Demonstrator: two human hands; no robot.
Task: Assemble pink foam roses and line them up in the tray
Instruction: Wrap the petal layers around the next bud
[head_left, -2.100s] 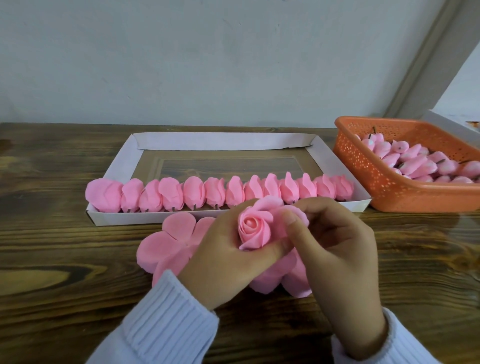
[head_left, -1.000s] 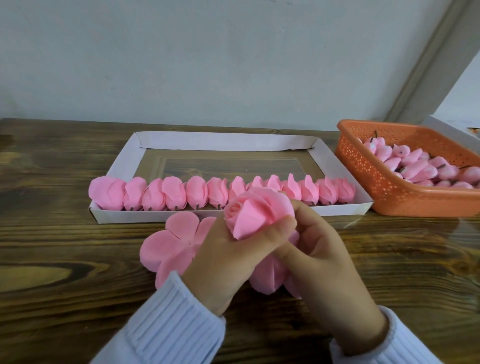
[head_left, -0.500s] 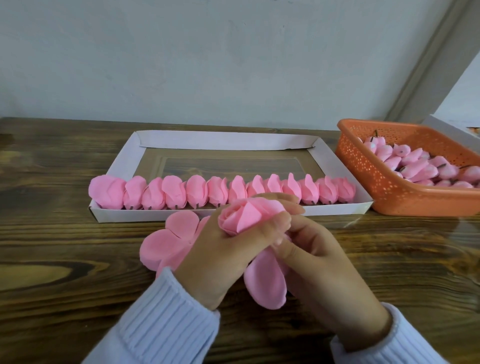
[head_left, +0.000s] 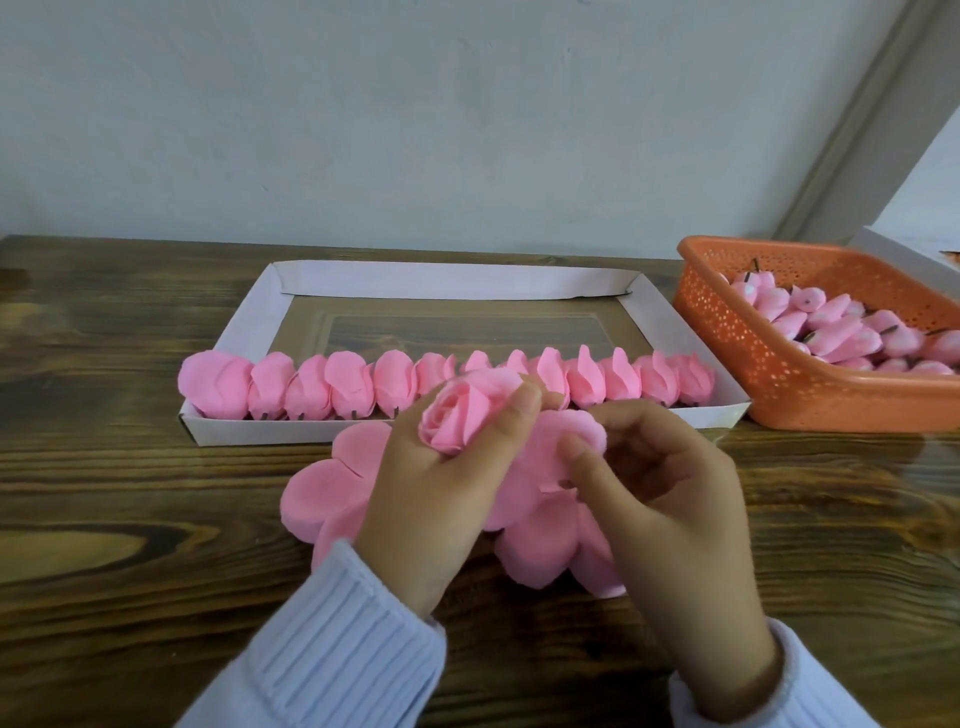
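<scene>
My left hand (head_left: 436, 499) grips a pink foam rose (head_left: 457, 415), thumb and fingers curled round its bud, just in front of the tray. My right hand (head_left: 660, 499) pinches one of the rose's outer petals (head_left: 576, 436) beside the bud. More loose petals of the same rose (head_left: 540, 545) hang below between my hands. A white cardboard tray (head_left: 447, 280) lies beyond on the wooden table, with a row of several finished pink roses (head_left: 353, 384) along its near edge.
An orange perforated basket (head_left: 769, 374) at the right holds several pink rose buds (head_left: 831, 332). A flat pink petal sheet (head_left: 322, 493) lies on the table left of my left hand. A white box edge (head_left: 904, 254) shows behind the basket.
The rose has turned in my left hand so the bud faces the camera. My right hand has moved up from under the rose and now pinches an outer petal at the bud's right.
</scene>
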